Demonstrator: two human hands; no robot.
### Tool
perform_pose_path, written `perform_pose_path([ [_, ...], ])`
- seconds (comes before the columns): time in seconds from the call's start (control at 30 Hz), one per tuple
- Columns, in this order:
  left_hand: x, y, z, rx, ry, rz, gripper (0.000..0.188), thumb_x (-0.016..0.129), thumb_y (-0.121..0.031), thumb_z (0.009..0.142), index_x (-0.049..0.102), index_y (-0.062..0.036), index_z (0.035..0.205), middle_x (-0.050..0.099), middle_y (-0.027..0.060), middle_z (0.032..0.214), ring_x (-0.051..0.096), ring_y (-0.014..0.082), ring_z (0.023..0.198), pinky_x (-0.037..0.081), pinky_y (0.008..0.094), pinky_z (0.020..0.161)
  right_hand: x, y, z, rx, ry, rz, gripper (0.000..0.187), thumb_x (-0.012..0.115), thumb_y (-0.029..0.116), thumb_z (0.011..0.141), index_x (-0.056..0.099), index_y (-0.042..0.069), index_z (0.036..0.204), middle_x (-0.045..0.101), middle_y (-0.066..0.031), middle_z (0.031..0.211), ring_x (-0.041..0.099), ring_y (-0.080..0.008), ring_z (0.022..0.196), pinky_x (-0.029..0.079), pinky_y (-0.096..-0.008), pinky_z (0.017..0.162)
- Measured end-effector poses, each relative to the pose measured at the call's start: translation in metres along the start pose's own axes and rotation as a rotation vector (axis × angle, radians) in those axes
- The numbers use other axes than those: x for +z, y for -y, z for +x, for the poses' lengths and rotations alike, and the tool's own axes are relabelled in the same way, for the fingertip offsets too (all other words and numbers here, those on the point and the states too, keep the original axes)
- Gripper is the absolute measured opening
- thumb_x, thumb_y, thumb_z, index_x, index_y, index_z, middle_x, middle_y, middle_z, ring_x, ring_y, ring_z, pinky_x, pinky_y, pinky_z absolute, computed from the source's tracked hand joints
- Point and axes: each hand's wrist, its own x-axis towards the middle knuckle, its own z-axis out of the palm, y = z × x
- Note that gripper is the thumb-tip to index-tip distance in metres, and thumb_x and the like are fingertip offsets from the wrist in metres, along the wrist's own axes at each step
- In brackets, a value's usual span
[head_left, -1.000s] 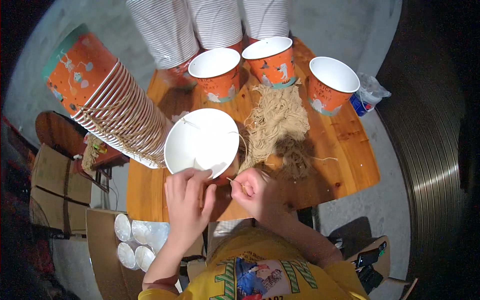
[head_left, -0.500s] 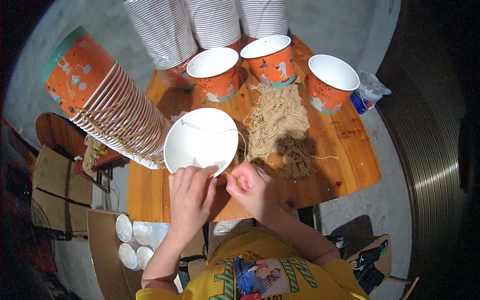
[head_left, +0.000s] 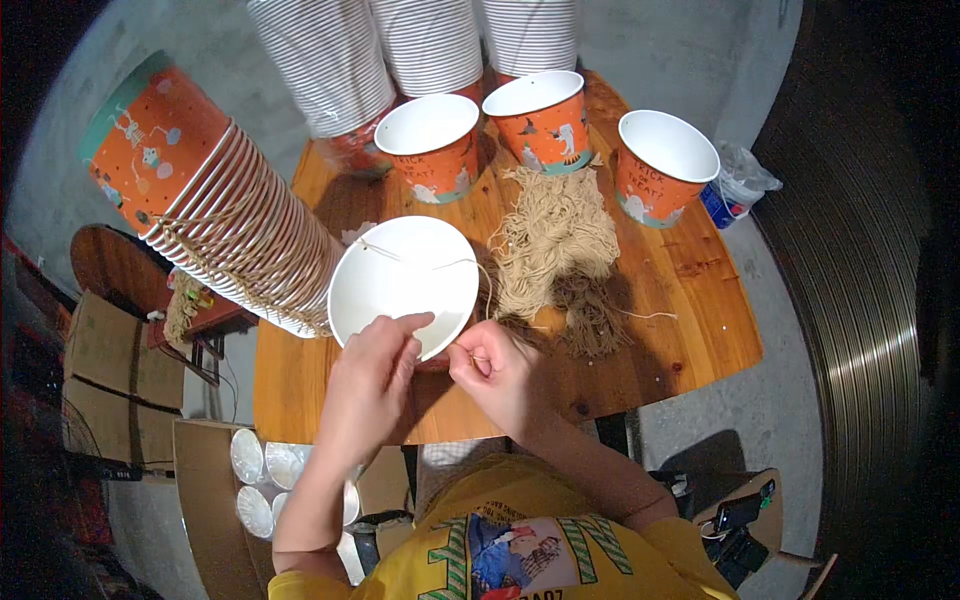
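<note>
White inside, the cup [head_left: 398,275] sits toward nine o'clock on the wooden table [head_left: 690,325]. At its seven o'clock rim the left hand [head_left: 370,378] reaches over; I cannot tell whether it grips. At five o'clock the right hand [head_left: 495,375] is closed, pinching thin string [head_left: 479,358].

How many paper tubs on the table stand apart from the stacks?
4: the nearest tub at the left hand; farther back, the left tub, the middle tub behind the twine bundle, and the right tub. The stacks may hide others.
</note>
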Motion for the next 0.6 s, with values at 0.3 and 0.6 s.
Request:
perform_pose_path([
  [0.3, -0.014, 0.030, 0.044, -0.046, 0.556, -0.322, 0.016, 0.054, -0.014, 0.093, 0.059, -0.0009, 0.100, 0.059, 0.0095, 0.078, 0.054, 0.0168, 0.073, 0.046, 0.0288, 0.069, 0.002, -0.001, -0.004, 0.072, 0.076, 0.012, 0.010, 0.063, -0.002, 0.083, 0.054, 0.000, 0.083, 0.054, -0.0002, 0.061, 0.046, -0.0014, 0.053, 0.038, -0.0209, 0.046],
  [0.6, -0.011, 0.021, 0.042, 0.018, 0.302, -0.171, 0.012, 0.056, -0.013, 0.091, 0.057, -0.0004, 0.093, 0.060, 0.0090, 0.083, 0.058, 0.0184, 0.075, 0.047, 0.0300, 0.068, -0.021, 0.013, 0.003, 0.226, 0.190, 0.061, 0.010, 0.064, 0.004, 0.085, 0.057, 0.003, 0.092, 0.049, 0.0034, 0.060, 0.043, -0.0011, 0.053, 0.033, -0.0206, 0.046],
])
